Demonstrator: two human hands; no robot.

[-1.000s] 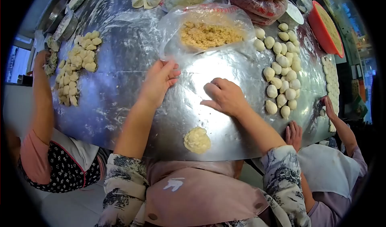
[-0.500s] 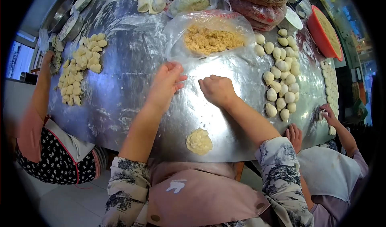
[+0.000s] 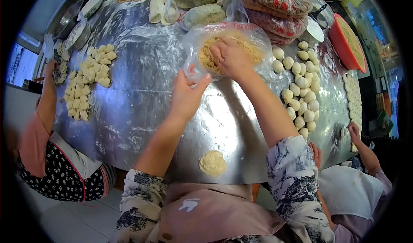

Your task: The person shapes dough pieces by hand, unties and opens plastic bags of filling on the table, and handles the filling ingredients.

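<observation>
A clear plastic bag (image 3: 192, 40) lies open on the metal table, with crumbly yellow-brown filling (image 3: 254, 51) inside. My right hand (image 3: 230, 58) reaches into the filling with its fingers curled down; whatever they hold is hidden. At the bag's near left edge, my left hand (image 3: 189, 94) grips the plastic between thumb and fingers. One flattened piece of dough (image 3: 212, 163) rests near the front edge of the table, in front of my body.
Dough pieces (image 3: 88, 75) lie at the left and round dough balls (image 3: 303, 88) at the right. Filled bags (image 3: 279, 21), metal bowls (image 3: 78, 34) and a red basin (image 3: 340, 43) stand farther back. Co-workers' hands are at the far left (image 3: 50, 66) and far right (image 3: 354, 131).
My right hand has moved up and forward from the bare table into the filling. My left hand has shifted slightly right and taken hold of the bag's edge.
</observation>
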